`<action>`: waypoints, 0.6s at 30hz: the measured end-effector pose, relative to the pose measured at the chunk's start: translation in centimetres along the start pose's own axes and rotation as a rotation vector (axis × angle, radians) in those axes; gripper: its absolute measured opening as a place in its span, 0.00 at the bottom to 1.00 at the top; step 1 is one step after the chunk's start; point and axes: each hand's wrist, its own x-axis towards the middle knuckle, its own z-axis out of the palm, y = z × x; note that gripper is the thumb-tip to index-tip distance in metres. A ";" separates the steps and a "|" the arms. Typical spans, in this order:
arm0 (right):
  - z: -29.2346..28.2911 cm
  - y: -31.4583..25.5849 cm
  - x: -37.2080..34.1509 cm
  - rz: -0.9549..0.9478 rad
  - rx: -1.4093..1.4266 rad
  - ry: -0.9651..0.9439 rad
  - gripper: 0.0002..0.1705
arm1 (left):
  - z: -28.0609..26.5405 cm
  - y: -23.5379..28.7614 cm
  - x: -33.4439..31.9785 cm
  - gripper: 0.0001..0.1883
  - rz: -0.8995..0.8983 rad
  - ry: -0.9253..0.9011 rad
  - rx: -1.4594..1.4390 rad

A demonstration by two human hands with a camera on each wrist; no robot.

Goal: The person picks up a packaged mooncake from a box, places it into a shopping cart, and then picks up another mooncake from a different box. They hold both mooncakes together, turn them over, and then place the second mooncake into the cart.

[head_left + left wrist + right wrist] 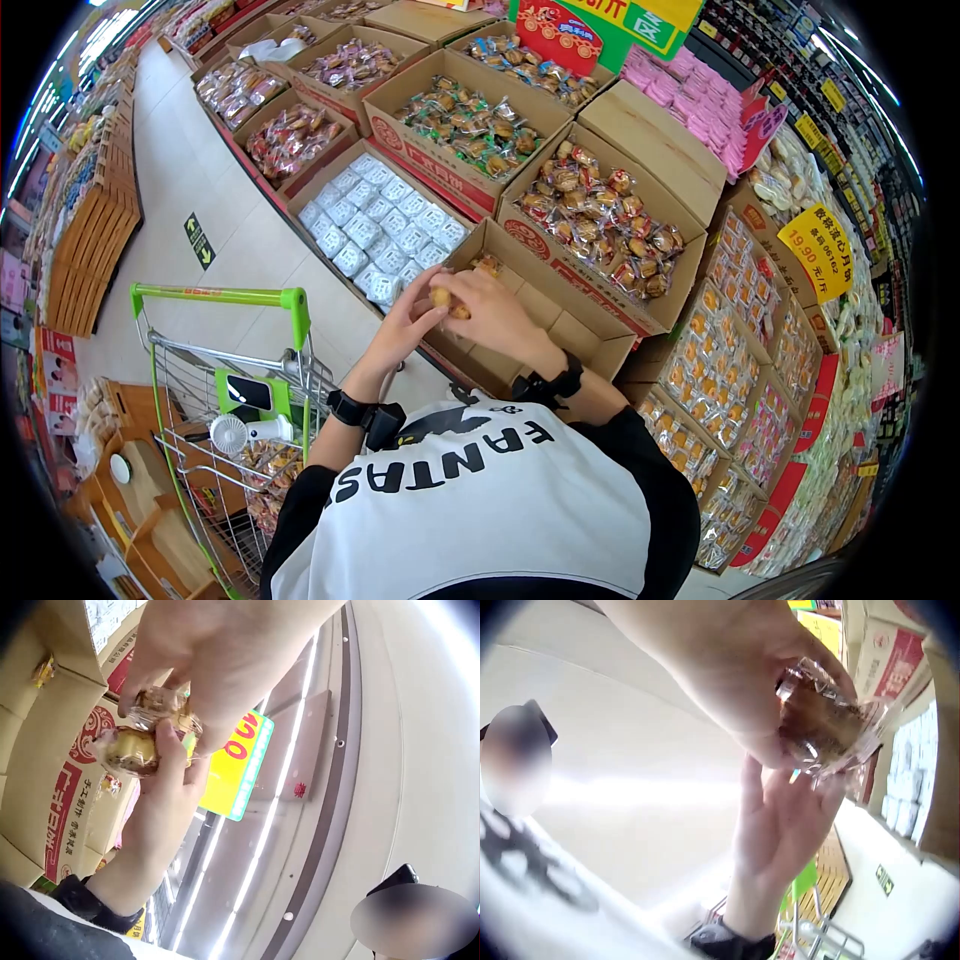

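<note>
Two clear-wrapped mooncakes [135,752] are held between my hands above a nearly bare cardboard box [610,360]. My right hand [500,312] grips them, its thumb pressed on the wrappers in the left wrist view. My left hand [398,335] meets it from the left, fingers fairly straight and thumb apart, fingertips at the wrapped cakes. Close up in the right wrist view, a browned mooncake [817,724] in crinkled film sits in the right fingers, with the left palm [784,825] behind it. Another wrapped mooncake [487,265] lies in the box's far corner.
White-wrapped packets [385,215] fill the box at left; red-wrapped mooncakes [610,220] fill the one at right. A shopping cart [215,400] carrying a small fan [230,433] stands left. Trays of packed cakes [710,350] rise on the right.
</note>
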 end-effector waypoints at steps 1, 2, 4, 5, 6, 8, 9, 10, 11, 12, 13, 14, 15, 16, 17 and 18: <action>0.8 -0.3 -0.3 -0.015 -0.015 0.025 0.23 | -0.2 0.0 -0.3 0.28 -0.035 0.002 -0.022; 1.1 -0.7 -0.4 0.003 -0.024 -0.002 0.24 | -0.7 -0.2 -0.6 0.29 -0.063 0.013 -0.007; 1.5 -1.0 -0.5 -0.025 0.018 -0.024 0.26 | -1.2 -0.2 -1.2 0.29 -0.050 0.018 -0.016; 1.6 -1.1 -0.5 -0.049 0.054 -0.039 0.27 | -1.3 -0.2 -1.6 0.28 -0.036 0.013 -0.026; 1.5 -1.3 -0.5 -0.051 0.061 -0.051 0.27 | -1.2 0.1 -1.8 0.27 -0.030 0.029 -0.012; 0.7 -1.7 -0.2 -0.102 0.122 -0.120 0.30 | -1.5 -0.2 -2.1 0.27 0.005 0.027 -0.058; 0.3 -1.9 -0.1 -0.103 0.130 -0.137 0.30 | -1.5 -0.3 -2.2 0.26 0.046 0.013 -0.099; -0.1 -2.1 0.0 -0.077 0.190 -0.136 0.31 | -1.5 -0.2 -2.4 0.26 -0.027 0.039 -0.185; -0.4 -2.4 0.0 -0.049 0.249 -0.134 0.32 | -1.4 0.2 -2.8 0.26 -0.029 0.056 -0.193; -0.6 -2.7 -0.2 0.003 0.318 -0.120 0.31 | -1.3 0.7 -3.2 0.28 -0.031 0.027 -0.333; -0.6 -2.7 -0.4 -0.002 0.324 -0.131 0.31 | -1.2 1.2 -3.5 0.30 -0.030 -0.005 -0.471; -0.5 -2.7 -0.6 0.014 0.333 -0.069 0.31 | -1.0 1.5 -3.7 0.35 -0.010 0.014 -0.385; -0.4 -2.7 -0.7 0.029 0.342 -0.005 0.31 | -1.0 1.6 -3.8 0.35 -0.007 0.024 -0.384; -0.3 -3.1 -1.0 0.135 0.438 0.032 0.29 | -1.0 1.6 -4.0 0.39 -0.010 0.035 -0.373; 0.1 -2.7 -1.4 0.132 0.442 0.022 0.29 | -1.0 1.6 -4.3 0.43 -0.013 0.047 -0.362; 0.7 -1.9 -1.9 0.116 0.441 0.033 0.30 | -1.0 1.5 -4.5 0.43 -0.010 0.057 -0.364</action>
